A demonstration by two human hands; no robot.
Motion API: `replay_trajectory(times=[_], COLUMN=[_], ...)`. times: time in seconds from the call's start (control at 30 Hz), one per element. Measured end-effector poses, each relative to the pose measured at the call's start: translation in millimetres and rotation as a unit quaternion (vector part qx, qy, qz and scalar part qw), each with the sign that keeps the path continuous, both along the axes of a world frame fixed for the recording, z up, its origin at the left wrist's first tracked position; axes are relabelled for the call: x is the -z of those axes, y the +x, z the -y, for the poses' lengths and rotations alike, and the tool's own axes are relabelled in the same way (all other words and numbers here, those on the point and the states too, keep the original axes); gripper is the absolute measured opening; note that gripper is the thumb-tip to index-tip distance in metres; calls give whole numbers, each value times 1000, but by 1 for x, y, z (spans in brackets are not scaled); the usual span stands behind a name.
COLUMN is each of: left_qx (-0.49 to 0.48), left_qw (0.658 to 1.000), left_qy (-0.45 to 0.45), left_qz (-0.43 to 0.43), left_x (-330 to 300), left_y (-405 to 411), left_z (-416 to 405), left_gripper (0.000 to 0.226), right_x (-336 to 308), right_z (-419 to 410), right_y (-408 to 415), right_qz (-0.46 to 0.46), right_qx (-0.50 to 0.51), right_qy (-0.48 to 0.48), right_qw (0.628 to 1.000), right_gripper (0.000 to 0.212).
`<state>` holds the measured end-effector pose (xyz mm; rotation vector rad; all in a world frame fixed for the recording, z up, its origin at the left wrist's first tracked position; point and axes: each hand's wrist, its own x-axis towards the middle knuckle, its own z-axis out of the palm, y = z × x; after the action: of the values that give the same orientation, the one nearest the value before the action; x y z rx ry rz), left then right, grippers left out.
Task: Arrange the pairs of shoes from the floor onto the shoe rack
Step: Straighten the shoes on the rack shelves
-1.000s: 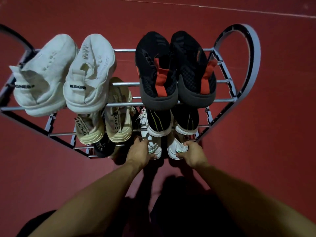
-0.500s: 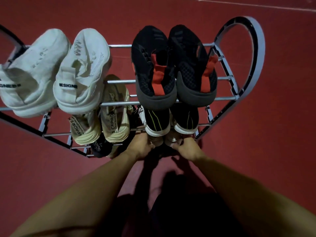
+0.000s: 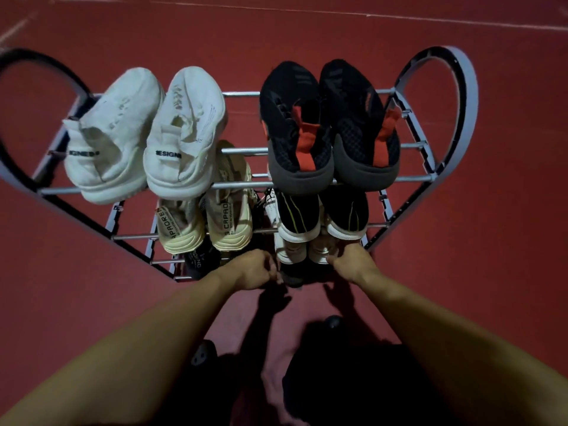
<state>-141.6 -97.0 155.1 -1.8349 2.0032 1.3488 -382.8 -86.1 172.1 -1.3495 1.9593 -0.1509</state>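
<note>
The metal shoe rack (image 3: 242, 185) stands on the red floor and is seen from above. A white pair (image 3: 144, 139) and a black-and-red pair (image 3: 329, 127) sit on its top tier. Below them are a beige pair (image 3: 209, 222) and a black pair with white soles (image 3: 319, 216). On the lowest tier, a white pair (image 3: 304, 250) shows only its heels, beside a black shoe (image 3: 199, 259). My left hand (image 3: 256, 269) is curled just left of the white heels, with nothing visible in it. My right hand (image 3: 353, 262) has its thumb against the right white heel, fingers hidden.
Curved grey hoops (image 3: 467, 96) form the rack's two ends. Red floor surrounds the rack, with a pale line (image 3: 338, 12) at the far side. My dark shorts and a dark sandal (image 3: 203, 355) are in shadow below my arms.
The white pair has gone from my hands deeper onto the lowest tier, so only the heels show. My left hand has drawn back slightly from the shoes.
</note>
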Motion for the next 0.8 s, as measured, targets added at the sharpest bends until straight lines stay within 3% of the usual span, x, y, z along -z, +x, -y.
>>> replay_trajectory(times=[0.2,0.37,0.63,0.8], left_qx=[108,113,1,-109], left_qw=[989,986,991,991], left_qy=[43,5,-44,-42], left_qz=[95,123,126,66], left_x=[-7,-25,-42,-32], left_y=[44,89,156,170], left_z=[-16,-23,-52,-60], left_gripper=[37,34,37,56], right_x=[-13,-28,-49,-32], right_z=[-7,-15,-22,-16], right_y=[25,46,90,130], right_qz=[9,-5,-33,46], right_qx=[-132,-225,-278,-227], right_qy=[62,87,85,70], right_qw=[989,971,956,970], right_gripper=[14,42,61,66])
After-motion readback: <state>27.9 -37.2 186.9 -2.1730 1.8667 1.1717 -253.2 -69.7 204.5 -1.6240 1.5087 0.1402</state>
